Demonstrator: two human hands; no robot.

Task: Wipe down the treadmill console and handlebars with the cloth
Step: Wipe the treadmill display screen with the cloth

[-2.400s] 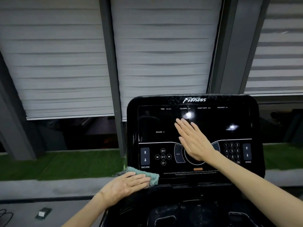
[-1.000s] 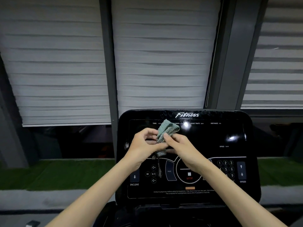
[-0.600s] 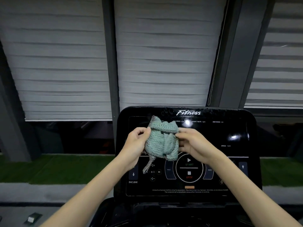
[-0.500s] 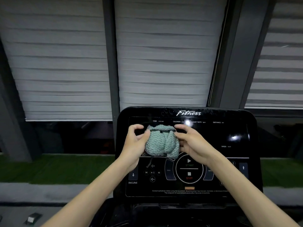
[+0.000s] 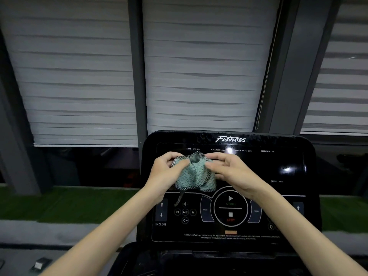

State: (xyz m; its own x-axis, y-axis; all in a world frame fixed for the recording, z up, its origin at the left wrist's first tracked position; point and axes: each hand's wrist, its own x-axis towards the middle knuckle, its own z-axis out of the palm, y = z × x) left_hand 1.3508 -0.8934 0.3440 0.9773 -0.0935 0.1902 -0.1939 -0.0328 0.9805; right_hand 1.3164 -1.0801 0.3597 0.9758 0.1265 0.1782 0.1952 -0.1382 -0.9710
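The cloth (image 5: 194, 177), pressed moments earlier under the left hand (image 5: 166, 174) at the lower left corner of the console (image 5: 278, 196), had come up in front of the display, and the right hand (image 5: 232, 172) had left the screen to join it. Both hands gripped the cloth. The left pinched its upper left edge between thumb and curled fingers, and the right pinched its upper right edge. The green cloth, bordered in a black-and-white weave, hung bunched between them, with a loose strand trailing down toward the volume buttons. Whether it touched the screen could not be told. The glossy black console, marked "Fitness", showed START and STOP in a central ring and INCLINE arrows at left. Pale blinds (image 5: 199, 76) covered the windows beyond, above a strip of green turf (image 5: 69, 202).
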